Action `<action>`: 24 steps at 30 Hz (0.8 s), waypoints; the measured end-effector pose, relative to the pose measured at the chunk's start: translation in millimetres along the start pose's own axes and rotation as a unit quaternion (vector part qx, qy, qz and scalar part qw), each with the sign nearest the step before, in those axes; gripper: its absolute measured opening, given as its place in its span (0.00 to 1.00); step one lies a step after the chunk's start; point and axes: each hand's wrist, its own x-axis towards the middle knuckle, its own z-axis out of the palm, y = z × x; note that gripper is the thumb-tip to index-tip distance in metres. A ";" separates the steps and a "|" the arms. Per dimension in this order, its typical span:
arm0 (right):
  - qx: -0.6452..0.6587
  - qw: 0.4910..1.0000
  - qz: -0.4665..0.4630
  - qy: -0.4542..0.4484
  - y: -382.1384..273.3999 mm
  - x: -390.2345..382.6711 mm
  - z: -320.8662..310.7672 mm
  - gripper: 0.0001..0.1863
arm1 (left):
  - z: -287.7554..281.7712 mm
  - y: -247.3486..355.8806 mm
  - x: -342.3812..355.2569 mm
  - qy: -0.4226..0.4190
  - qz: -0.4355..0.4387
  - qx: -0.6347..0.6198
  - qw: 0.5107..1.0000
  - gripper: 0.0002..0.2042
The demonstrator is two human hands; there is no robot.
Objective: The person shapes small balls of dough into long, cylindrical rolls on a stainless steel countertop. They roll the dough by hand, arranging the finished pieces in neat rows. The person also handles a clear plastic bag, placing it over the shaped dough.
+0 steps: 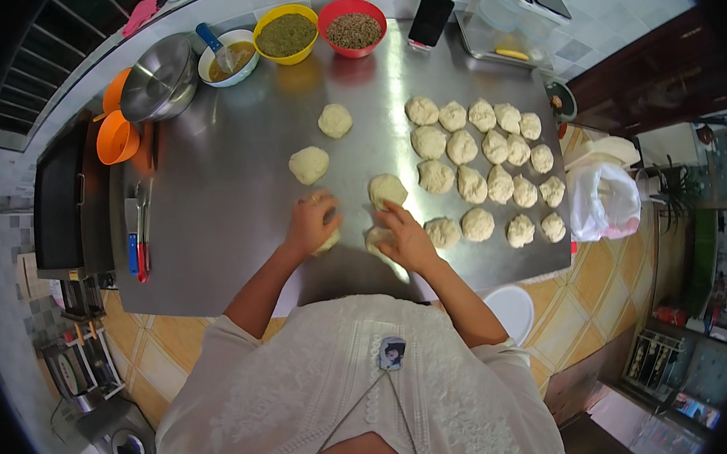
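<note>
Left hand (310, 223) and right hand (408, 240) cup dough (374, 238) beyond printed pendant (391, 353).

A round, pale dough piece (329, 242) is partly covered by the bare left hand (311, 222). Another round, pale lump of dough (376, 240) is partly hidden by the bare right hand (407, 238). Rows of lumpy cream dough balls (495, 148) are set on the shiny grey metal table (213, 208). A round yellow bowl (299, 59) is filled with green mush (287, 34), a round red bowl (355, 54) with brown bits (353, 30).
</note>
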 end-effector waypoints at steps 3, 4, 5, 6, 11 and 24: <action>-0.023 0.995 0.027 0.091 29.7 79.6 -27.3 0.38 | -2.2 -16.5 73.7 0.118 0.009 0.037 0.992 0.24; -0.053 0.989 0.034 0.132 49.7 110.7 -37.2 0.39 | -1.5 -19.1 99.6 0.159 0.015 0.063 0.985 0.27; -0.118 0.980 0.057 0.149 67.7 139.7 -47.5 0.40 | -2.1 -21.0 122.9 0.158 0.016 0.092 0.983 0.29; -0.182 0.966 0.081 0.165 85.9 165.5 -56.0 0.41 | -1.0 -21.3 144.8 0.155 0.016 0.122 0.980 0.30; -0.148 0.986 0.078 -0.006 184.0 229.3 -72.2 0.25 | 26.4 -53.1 215.5 0.016 0.011 0.180 0.983 0.23; -0.078 0.974 0.211 0.024 234.4 182.0 -146.5 0.25 | -57.9 -61.8 112.7 -0.085 -0.248 0.080 0.962 0.28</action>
